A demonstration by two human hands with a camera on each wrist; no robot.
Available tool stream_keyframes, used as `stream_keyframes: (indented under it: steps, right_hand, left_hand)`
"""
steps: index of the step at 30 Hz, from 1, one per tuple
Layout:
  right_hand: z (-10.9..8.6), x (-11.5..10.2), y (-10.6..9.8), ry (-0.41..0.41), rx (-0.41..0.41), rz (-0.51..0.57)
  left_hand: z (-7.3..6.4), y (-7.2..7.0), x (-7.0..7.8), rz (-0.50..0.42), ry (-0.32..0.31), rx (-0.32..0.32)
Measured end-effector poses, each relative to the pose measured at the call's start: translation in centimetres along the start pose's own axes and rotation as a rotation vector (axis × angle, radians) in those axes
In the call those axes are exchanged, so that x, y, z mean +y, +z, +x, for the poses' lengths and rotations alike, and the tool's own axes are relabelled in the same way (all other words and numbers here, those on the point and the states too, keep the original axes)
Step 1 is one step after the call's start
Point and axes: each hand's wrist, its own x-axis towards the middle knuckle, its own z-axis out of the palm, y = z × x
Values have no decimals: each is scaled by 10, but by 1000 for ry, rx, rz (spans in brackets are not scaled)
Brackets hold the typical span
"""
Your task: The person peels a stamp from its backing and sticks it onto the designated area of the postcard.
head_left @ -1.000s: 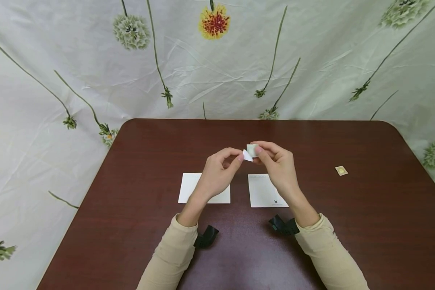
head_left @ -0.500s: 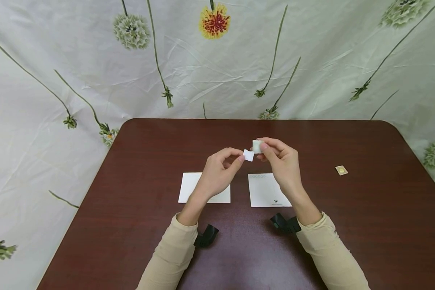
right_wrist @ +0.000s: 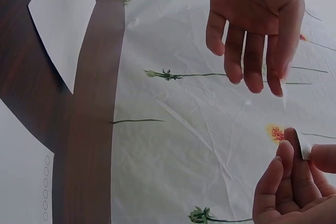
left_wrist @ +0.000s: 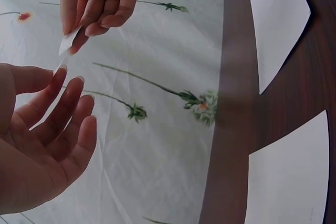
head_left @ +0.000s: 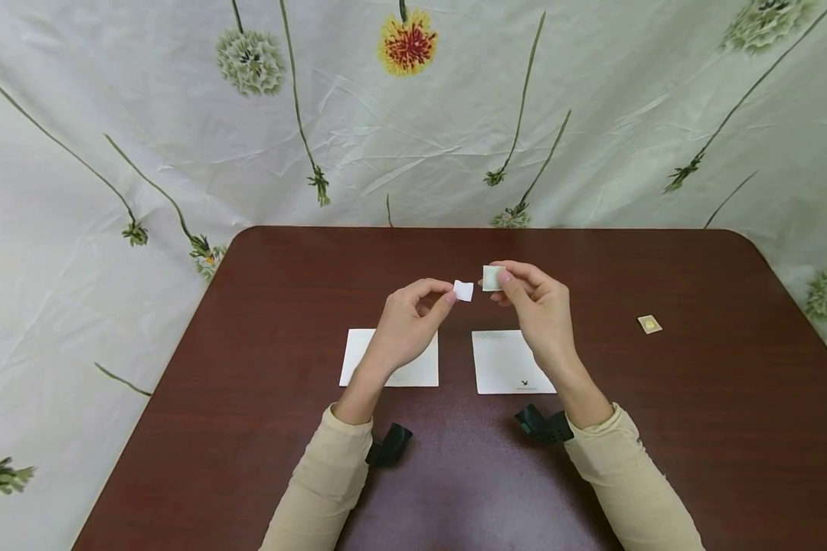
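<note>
My left hand [head_left: 410, 325] pinches a small white paper square [head_left: 463, 291] between thumb and index finger in the head view. Just right of it, my right hand [head_left: 544, 310] pinches a small pale greenish square [head_left: 492, 278] that looks like a sticker or stamp. A narrow gap separates the two squares, both held above the table. Seen from the left wrist, the pale square [left_wrist: 69, 40] appears nearly edge-on in the right fingertips. Beneath the hands lie a blank white card [head_left: 422, 371] and a second white card [head_left: 499, 363] with a row of printed circles and a small dark mark.
A small yellowish square [head_left: 649, 324] with a round design lies on the right part of the dark red-brown table [head_left: 717, 428]. Behind the table hangs a white cloth [head_left: 455, 99] printed with flowers. Each wrist carries a black strap mount [head_left: 389, 445].
The white paper square and the pale square, overlapping a second ago, have come apart. My right hand moved slightly right and up; my left hand then drew a little left.
</note>
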Motion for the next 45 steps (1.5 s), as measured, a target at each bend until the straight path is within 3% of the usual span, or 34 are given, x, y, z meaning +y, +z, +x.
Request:
stream_keyframes:
  steps: [21,27,35,45]
  right_hand:
    - [-2,3,2,59,-35,16]
    - [-2,4,3,45,-40,24]
    - [-2,4,4,46,-51,24]
    - [-2,4,5,50,-61,-5]
  left_hand:
    - [7,-47,-25,-112,-108,97]
    - [8,-65,-42,-164,-187,150]
    - [4,-94,-69,-141,-311,240]
    - [-5,-117,-94,-149,-440,307]
